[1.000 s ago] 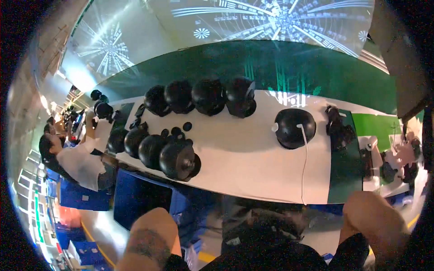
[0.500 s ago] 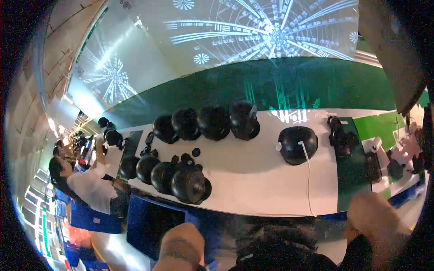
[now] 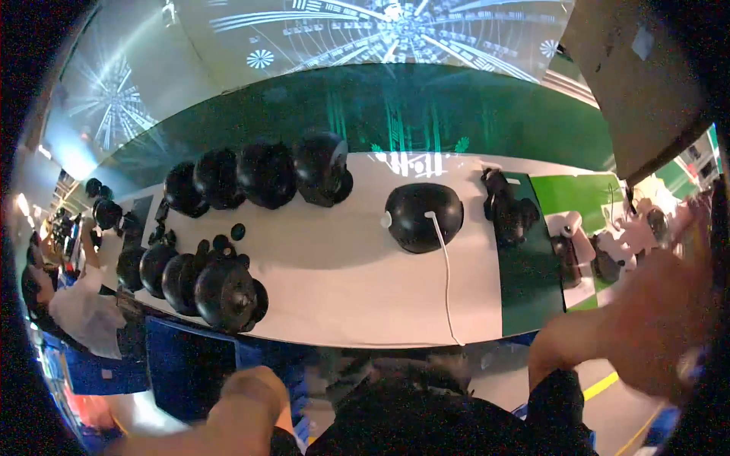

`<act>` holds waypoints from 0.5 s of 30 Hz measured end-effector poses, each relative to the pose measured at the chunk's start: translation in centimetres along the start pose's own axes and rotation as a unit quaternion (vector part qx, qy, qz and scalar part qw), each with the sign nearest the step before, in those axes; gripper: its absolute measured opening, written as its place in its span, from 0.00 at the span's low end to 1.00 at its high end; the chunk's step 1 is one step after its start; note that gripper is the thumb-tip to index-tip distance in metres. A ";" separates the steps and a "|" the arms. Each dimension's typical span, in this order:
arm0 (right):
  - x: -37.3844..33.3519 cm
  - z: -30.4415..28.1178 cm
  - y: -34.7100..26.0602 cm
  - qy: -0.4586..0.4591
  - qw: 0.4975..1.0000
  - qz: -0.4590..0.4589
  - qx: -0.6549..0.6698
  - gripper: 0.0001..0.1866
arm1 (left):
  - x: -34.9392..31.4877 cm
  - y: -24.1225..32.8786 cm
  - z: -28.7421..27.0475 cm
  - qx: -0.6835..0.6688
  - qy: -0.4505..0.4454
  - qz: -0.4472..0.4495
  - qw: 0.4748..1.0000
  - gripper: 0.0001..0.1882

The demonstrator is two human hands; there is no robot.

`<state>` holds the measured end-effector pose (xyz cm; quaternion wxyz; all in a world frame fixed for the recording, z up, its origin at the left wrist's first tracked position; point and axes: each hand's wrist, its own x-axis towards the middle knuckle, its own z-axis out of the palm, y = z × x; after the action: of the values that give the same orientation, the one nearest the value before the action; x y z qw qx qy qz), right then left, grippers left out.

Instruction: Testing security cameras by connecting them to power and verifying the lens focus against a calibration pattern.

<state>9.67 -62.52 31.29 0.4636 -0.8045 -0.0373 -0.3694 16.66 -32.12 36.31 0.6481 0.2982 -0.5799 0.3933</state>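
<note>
At the lower left is my left hand and bent arm (image 3: pixel 247 391), in front of the table's near edge; its fingers do not show. My right hand (image 3: pixel 658 327) is raised at the right, smeared by motion, close to the table's right end. Its fingers cannot be made out. Neither hand visibly touches anything on the table. Right of the middle of the white tabletop (image 3: pixel 342 296) sits a round black device (image 3: pixel 423 216) with a white cable (image 3: pixel 447 292) plugged into it; the cable runs to the near edge.
Round black units stand in a back row (image 3: pixel 265 175) and a front-left row (image 3: pixel 222 295). Black parts (image 3: pixel 508 213) lie on a dark green mat (image 3: pixel 528 277), with pale parts (image 3: pixel 574 243) beyond. A blue bin (image 3: pixel 190 361) stands below. Light patterns cover the wall. A person (image 3: pixel 80 304) works at left.
The whole view has turned to the right, so the table things sit farther left. My right arm has swung outward and up; my left arm now extends farther toward the lower left.
</note>
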 end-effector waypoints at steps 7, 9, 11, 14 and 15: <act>0.4 4.8 15.0 0.046 0.930 0.295 0.213 0.18 | -15.6 -9.7 1.5 0.116 -0.025 -0.400 0.909 0.31; 0.3 5.5 18.2 -0.138 0.958 0.249 0.034 0.19 | -19.9 -11.0 1.6 0.149 -0.039 -0.484 0.862 0.37; -1.1 6.8 19.7 -0.113 0.924 0.292 0.221 0.20 | -23.1 -11.7 1.3 0.134 -0.050 -0.511 0.847 0.40; -1.9 8.1 20.5 -0.103 0.884 0.353 0.288 0.20 | -26.0 -11.9 1.0 0.092 -0.065 -0.541 0.834 0.47; -2.1 8.5 20.5 -0.097 0.873 0.372 0.301 0.20 | -26.4 -11.9 1.1 0.058 -0.060 -0.532 0.843 0.50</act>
<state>21.18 -67.01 12.75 0.7806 -0.6121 0.1105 -0.0611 25.78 -43.42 11.23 0.7031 0.6210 -0.3464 0.0028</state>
